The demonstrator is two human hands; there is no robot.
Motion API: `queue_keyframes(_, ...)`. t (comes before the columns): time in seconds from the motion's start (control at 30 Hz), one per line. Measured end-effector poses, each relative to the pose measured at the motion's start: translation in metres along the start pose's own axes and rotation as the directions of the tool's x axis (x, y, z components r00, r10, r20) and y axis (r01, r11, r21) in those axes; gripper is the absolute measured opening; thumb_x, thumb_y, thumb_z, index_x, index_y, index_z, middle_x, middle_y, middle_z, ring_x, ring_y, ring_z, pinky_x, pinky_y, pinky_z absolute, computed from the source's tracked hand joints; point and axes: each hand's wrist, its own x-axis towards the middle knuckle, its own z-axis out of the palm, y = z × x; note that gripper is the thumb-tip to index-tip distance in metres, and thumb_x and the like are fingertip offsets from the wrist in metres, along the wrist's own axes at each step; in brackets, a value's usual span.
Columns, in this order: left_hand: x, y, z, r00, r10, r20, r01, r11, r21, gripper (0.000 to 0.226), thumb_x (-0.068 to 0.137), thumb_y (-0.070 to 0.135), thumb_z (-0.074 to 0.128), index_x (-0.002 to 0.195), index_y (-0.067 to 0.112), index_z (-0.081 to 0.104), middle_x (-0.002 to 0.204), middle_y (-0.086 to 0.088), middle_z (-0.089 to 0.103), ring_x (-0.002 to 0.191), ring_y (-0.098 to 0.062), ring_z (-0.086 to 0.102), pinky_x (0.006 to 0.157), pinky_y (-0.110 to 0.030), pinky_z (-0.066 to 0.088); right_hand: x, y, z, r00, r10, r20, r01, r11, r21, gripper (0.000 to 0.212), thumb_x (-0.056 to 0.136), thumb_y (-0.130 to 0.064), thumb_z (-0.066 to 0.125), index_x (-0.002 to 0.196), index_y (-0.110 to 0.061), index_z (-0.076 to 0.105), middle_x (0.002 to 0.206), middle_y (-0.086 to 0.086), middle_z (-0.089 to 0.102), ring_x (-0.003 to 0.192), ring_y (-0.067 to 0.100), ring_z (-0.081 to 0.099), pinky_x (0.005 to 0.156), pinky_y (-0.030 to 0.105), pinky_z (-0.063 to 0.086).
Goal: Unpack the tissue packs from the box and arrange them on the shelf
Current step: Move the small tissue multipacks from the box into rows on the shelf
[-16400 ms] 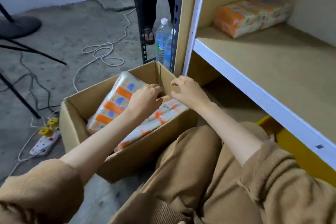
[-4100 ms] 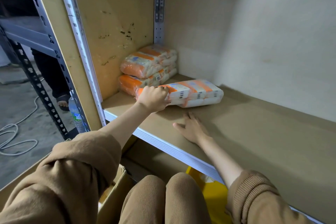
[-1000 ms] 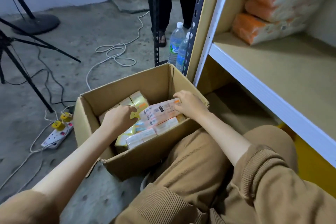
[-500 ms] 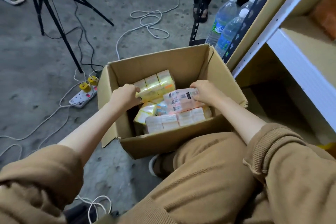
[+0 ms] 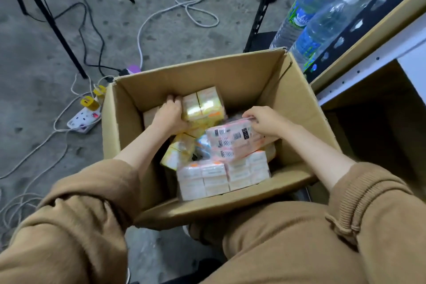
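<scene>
The pink tissue pack (image 5: 232,140) lay tilted across the heap, toward the right wall of the box (image 5: 207,76). The right hand (image 5: 262,120) curled over its far end, grip closed on the slippery film, probably to lift it clear. The left hand (image 5: 170,115) wrapped its fingers round a yellow pack (image 5: 202,106) near the far-left corner, likely to take that too. Both were soft, blocky bundles in glossy, crinkled wrap. Pale packs (image 5: 221,177) stood along the near wall of the stiff corrugated cardboard, beside the shelf (image 5: 368,64) with its white rail.
</scene>
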Motion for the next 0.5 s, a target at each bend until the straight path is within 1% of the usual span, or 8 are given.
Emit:
queue_keyframes(0.07,0.003,-0.003,0.002,1.0,0.02,0.004,-0.02,0.999,0.042,0.087,0.07,0.031,0.076,0.139,0.002,0.031,0.136,-0.024,0.035,0.122,-0.041,0.044,0.099,-0.043,0.04,0.007,0.002,0.004,0.999,0.012,0.038,-0.013,0.999,0.029,0.05,0.084,0.005,0.037,0.127,-0.012,0.055,0.136,0.01,0.054,0.126,0.027,0.048,0.102,0.033,0.04)
queue_keyframes(0.17,0.005,-0.008,-0.002,0.997,0.062,0.041,-0.065,0.995,0.072,0.084,0.068,0.039,0.078,0.133,0.001,0.039,0.135,-0.024,0.036,0.126,-0.039,0.039,0.105,-0.04,0.036,0.013,-0.001,0.009,0.992,-0.032,0.119,0.033,0.999,-0.006,0.03,0.088,-0.001,0.036,0.097,-0.015,0.06,0.123,0.014,0.061,0.118,0.031,0.052,0.084,0.032,0.039)
queue_keyframes(0.2,0.006,-0.01,-0.004,0.995,0.078,0.058,-0.082,0.995,0.06,0.083,0.068,0.039,0.078,0.132,0.001,0.041,0.135,-0.024,0.037,0.126,-0.039,0.038,0.105,-0.039,0.035,0.014,-0.002,0.009,0.991,-0.028,0.133,0.031,0.999,-0.019,0.026,0.09,-0.004,0.036,0.095,-0.015,0.06,0.121,0.015,0.061,0.117,0.032,0.052,0.083,0.032,0.038)
queue_keyframes(0.23,0.007,-0.013,-0.006,0.993,0.096,0.075,-0.098,0.994,0.036,0.081,0.068,0.039,0.078,0.131,0.002,0.043,0.133,-0.024,0.038,0.125,-0.039,0.039,0.104,-0.038,0.036,0.014,-0.002,0.006,0.99,-0.014,0.143,0.018,0.999,-0.032,0.029,0.092,-0.009,0.034,0.103,-0.011,0.061,0.123,0.015,0.059,0.119,0.033,0.051,0.086,0.033,0.039)
queue_keyframes(0.3,0.008,-0.019,-0.009,0.986,0.136,0.101,-0.134,0.991,-0.024,0.07,0.07,0.035,0.078,0.125,0.003,0.049,0.125,-0.022,0.044,0.118,-0.036,0.044,0.097,-0.035,0.039,0.017,-0.003,0.001,0.986,0.027,0.165,-0.018,0.998,-0.058,0.036,0.094,-0.016,0.03,0.11,-0.004,0.061,0.122,0.018,0.059,0.117,0.035,0.051,0.087,0.036,0.039)
queue_keyframes(0.4,0.013,-0.026,-0.012,0.982,0.153,0.114,-0.141,0.984,-0.107,0.052,0.074,0.029,0.077,0.112,0.001,0.056,0.103,-0.014,0.052,0.102,-0.032,0.052,0.078,-0.027,0.038,0.026,-0.009,-0.004,0.976,0.066,0.208,-0.045,0.994,-0.103,0.037,0.094,-0.024,0.032,0.077,-0.004,0.056,0.095,0.016,0.056,0.091,0.031,0.051,0.074,0.029,0.033)
queue_keyframes(0.43,0.015,-0.026,-0.014,0.981,0.153,0.118,-0.138,0.983,-0.124,0.051,0.074,0.028,0.077,0.111,0.001,0.056,0.102,-0.013,0.054,0.097,-0.029,0.053,0.076,-0.027,0.037,0.031,-0.012,-0.005,0.973,0.08,0.218,-0.053,0.991,-0.127,0.035,0.093,-0.024,0.034,0.069,-0.007,0.053,0.091,0.014,0.053,0.086,0.029,0.048,0.073,0.029,0.032)
queue_keyframes(0.5,0.023,-0.024,-0.014,0.976,0.159,0.151,-0.138,0.98,-0.142,0.056,0.074,0.03,0.076,0.118,0.003,0.055,0.115,-0.014,0.058,0.098,-0.024,0.052,0.082,-0.03,0.04,0.041,-0.02,-0.006,0.963,0.092,0.254,-0.052,0.986,-0.159,0.03,0.091,-0.023,0.041,0.072,-0.008,0.058,0.094,0.014,0.056,0.088,0.029,0.051,0.073,0.031,0.037)
